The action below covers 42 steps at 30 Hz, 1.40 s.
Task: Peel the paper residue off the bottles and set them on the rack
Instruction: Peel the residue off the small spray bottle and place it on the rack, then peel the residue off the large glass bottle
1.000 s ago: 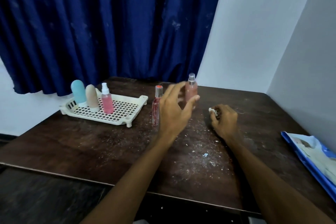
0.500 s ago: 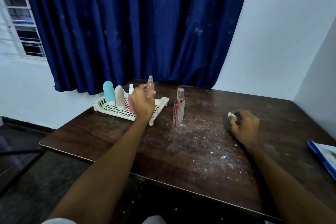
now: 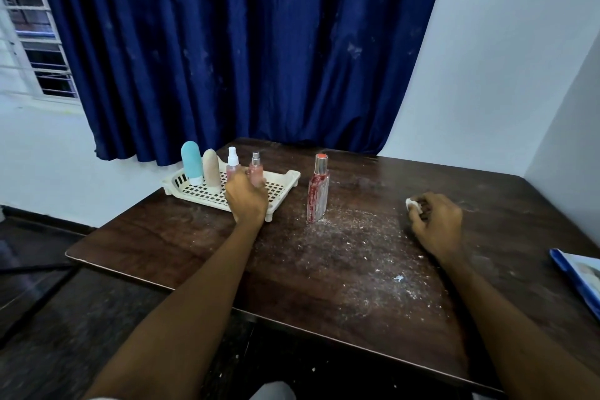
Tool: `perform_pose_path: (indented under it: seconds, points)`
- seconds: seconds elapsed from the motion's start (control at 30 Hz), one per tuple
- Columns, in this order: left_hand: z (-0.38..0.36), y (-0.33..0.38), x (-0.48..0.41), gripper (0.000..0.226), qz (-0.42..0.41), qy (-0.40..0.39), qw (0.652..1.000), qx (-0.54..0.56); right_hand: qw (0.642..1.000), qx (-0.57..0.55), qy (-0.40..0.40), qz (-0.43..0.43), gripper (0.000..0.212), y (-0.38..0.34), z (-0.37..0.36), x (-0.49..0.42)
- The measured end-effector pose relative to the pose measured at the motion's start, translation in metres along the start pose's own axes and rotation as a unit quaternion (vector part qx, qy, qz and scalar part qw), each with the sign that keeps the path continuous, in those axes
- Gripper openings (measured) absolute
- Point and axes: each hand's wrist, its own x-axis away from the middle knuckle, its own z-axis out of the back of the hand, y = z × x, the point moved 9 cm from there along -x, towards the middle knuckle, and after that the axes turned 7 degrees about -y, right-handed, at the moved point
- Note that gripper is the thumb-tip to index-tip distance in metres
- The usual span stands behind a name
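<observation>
A cream perforated rack (image 3: 281, 181) sits at the table's back left. On it stand a teal bottle (image 3: 191, 163), a beige bottle (image 3: 211, 169) and a pink spray bottle with a white cap (image 3: 232, 165). My left hand (image 3: 246, 200) grips a small pink spray bottle (image 3: 256, 169) upright on the rack. A tall red bottle (image 3: 318, 189) stands on the table just right of the rack. My right hand (image 3: 436, 222) rests on the table to the right, curled round a white wad of paper (image 3: 411, 204).
White paper crumbs (image 3: 354, 243) lie scattered over the dark wooden table (image 3: 162, 237). A blue-edged packet (image 3: 581, 276) lies at the right edge. A blue curtain (image 3: 227, 42) hangs behind, with a wall close on the right.
My left hand carried the small pink spray bottle from the table's middle leftward to the rack and lowered it there. My right hand stayed put with the paper wad.
</observation>
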Motion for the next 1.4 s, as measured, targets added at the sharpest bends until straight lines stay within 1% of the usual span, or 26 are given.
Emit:
perform_pose_path:
  seconds: [0.17,0.27,0.47,0.57,0.67,0.7,0.73,0.77,0.8,0.87,0.9,0.97,1.07,1.1,1.17,1.27,1.33,1.4]
  points:
    - [0.004,-0.001,0.004,0.041,-0.005,0.015,0.999,0.032,1.000,0.000,-0.003,-0.001,0.006,0.002,0.000,0.000]
    - [0.007,-0.001,0.006,0.037,0.008,0.013,0.999,0.034,1.000,0.002,-0.006,0.003,0.006,0.000,0.000,0.000]
    - [0.008,-0.005,0.010,0.043,0.025,-0.001,0.998,0.053,1.000,0.007,-0.007,-0.009,0.005,0.002,0.000,0.000]
    - [0.015,-0.004,0.013,0.047,0.045,0.000,0.998,0.034,1.000,0.005,-0.007,-0.007,0.005,0.000,0.000,0.000]
    - [0.028,0.000,0.026,0.043,0.053,0.021,0.998,0.032,1.000,0.001,-0.008,-0.008,0.004,-0.001,0.001,0.000]
    - [0.035,0.004,0.031,0.042,0.036,0.041,0.998,0.044,1.000,-0.003,-0.007,-0.008,0.004,-0.001,0.001,0.000]
    - [0.040,0.012,0.036,0.039,-0.005,0.063,0.997,0.049,1.000,-0.006,-0.006,-0.008,0.004,-0.001,0.001,0.000]
    - [0.042,0.024,0.042,0.032,-0.061,0.075,0.994,0.051,1.000,-0.005,-0.006,-0.007,0.004,-0.001,0.001,0.000]
    - [0.039,0.038,0.047,0.025,-0.118,0.069,0.989,0.053,1.000,-0.001,-0.006,-0.005,0.004,-0.002,0.001,0.000]
    - [0.019,0.066,0.053,0.021,-0.198,0.005,0.978,0.068,1.000,0.001,-0.006,-0.003,0.005,-0.002,0.000,-0.001]
    - [0.009,0.080,0.054,0.024,-0.214,-0.034,0.973,0.077,1.000,0.001,-0.005,-0.004,0.005,-0.002,0.001,-0.001]
    - [-0.017,0.098,0.050,0.030,-0.201,-0.113,0.968,0.100,1.000,0.001,0.000,-0.001,0.005,-0.003,0.003,0.000]
    - [-0.058,0.103,0.040,0.035,-0.143,-0.225,0.960,0.089,1.000,-0.003,0.004,-0.003,0.005,-0.002,0.004,0.000]
    - [-0.068,0.102,0.038,0.032,-0.135,-0.242,0.957,0.084,1.000,-0.005,0.003,-0.006,0.006,-0.001,0.003,0.000]
    - [-0.077,0.098,0.036,0.026,-0.134,-0.248,0.955,0.092,1.000,-0.012,-0.002,-0.011,0.006,0.001,0.002,0.000]
    - [-0.087,0.089,0.032,0.024,-0.119,-0.246,0.952,0.139,1.000,-0.021,0.006,-0.008,0.005,0.002,0.002,-0.001]
    - [-0.093,0.085,0.030,0.025,-0.094,-0.249,0.949,0.171,0.999,-0.035,0.012,-0.011,0.005,0.002,0.002,-0.002]
    - [-0.104,0.087,0.029,0.021,-0.064,-0.267,0.938,0.211,0.999,-0.042,0.021,-0.013,0.004,0.003,0.004,-0.003]
